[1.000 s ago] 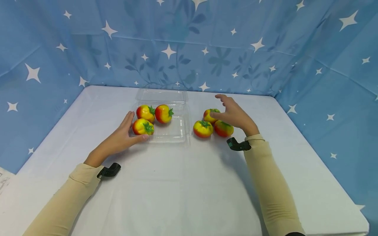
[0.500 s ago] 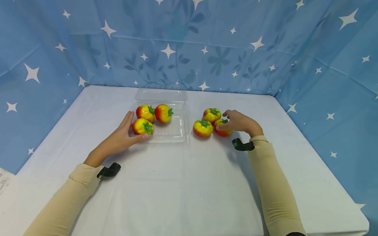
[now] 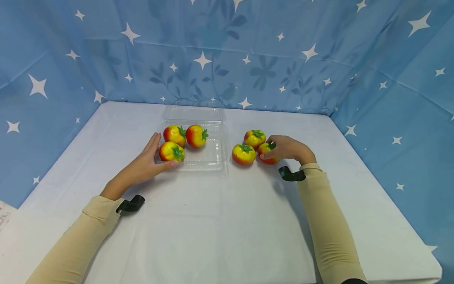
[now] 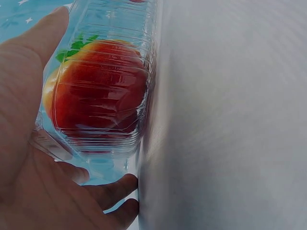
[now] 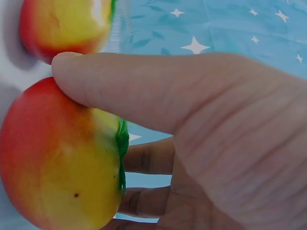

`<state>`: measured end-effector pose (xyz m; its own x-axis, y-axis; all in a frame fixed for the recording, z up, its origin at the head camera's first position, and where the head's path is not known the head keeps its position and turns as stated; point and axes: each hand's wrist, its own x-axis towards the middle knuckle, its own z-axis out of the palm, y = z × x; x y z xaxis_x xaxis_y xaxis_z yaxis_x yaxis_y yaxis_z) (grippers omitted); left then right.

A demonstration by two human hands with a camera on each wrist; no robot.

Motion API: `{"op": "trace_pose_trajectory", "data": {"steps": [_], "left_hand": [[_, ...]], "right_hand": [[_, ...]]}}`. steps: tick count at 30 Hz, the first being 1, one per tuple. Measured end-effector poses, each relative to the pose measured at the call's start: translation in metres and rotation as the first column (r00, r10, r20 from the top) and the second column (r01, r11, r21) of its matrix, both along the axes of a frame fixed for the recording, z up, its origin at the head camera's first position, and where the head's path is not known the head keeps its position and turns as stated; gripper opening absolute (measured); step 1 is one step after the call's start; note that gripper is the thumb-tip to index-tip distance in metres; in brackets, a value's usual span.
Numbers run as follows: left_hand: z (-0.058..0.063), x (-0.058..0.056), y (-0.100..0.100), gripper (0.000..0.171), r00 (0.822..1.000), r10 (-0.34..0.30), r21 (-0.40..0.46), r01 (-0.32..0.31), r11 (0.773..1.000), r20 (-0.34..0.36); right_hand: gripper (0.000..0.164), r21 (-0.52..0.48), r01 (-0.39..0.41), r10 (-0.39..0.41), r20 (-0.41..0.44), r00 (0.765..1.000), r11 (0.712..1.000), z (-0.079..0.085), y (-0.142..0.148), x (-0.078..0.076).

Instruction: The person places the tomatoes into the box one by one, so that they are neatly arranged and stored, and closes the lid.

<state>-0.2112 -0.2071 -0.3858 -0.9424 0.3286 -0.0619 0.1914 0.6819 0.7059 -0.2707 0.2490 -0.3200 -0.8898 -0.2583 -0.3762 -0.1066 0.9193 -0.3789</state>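
A clear plastic clamshell box (image 3: 213, 156) lies with its lid (image 3: 193, 114) folded back. Inside are three red-and-yellow persimmons, including a front one (image 3: 172, 151), grouped at the left. My left hand (image 3: 143, 167) rests at the box's near left corner, thumb along the front, fingers along the left side. The left wrist view shows a persimmon (image 4: 100, 91) through the ribbed wall. At the right, my right hand (image 3: 291, 149) pinches a persimmon (image 5: 53, 163) between thumb and fingers, with the fingertips partly hidden behind it. It sits on the table beside two others (image 3: 243, 154) (image 3: 254, 138).
A white cloth covers the table (image 3: 198, 232). Blue star-patterned curtain (image 3: 227, 55) rises behind it and along both sides. The loose persimmons stand a short way right of the box.
My right hand has come down from above the rear persimmon and moved slightly right and nearer, closing its fingers round the right-hand persimmon. My left hand and the box have stayed put.
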Motion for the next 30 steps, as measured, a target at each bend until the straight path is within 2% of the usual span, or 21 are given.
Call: {"op": "trace_pose_trajectory", "data": {"steps": [6, 12, 24, 30], "left_hand": [[0.0, -0.001, -0.002, 0.124, 1.0, 0.0, 0.0, 0.0, 1.0, -0.001], [-0.002, -0.002, -0.004, 0.124, 1.0, -0.002, 0.008, 0.002, 1.0, -0.002], [-0.002, -0.003, -0.001, 0.123, 1.0, -0.01, 0.014, 0.01, 1.0, -0.004], [-0.002, -0.002, -0.001, 0.124, 1.0, -0.002, 0.019, 0.002, 1.0, -0.002]], "right_hand": [[0.073, -0.06, 0.01, -0.012, -0.031, 0.999, 0.998, 0.009, 0.002, 0.002], [0.068, -0.148, 0.001, -0.016, -0.102, 0.995, 0.989, 0.019, -0.004, 0.007], [0.06, -0.256, -0.145, 0.074, -0.264, 0.962, 0.956, 0.022, -0.039, 0.016], [0.063, -0.303, -0.192, 0.101, -0.291, 0.951, 0.934, 0.025, -0.062, 0.021]]}}
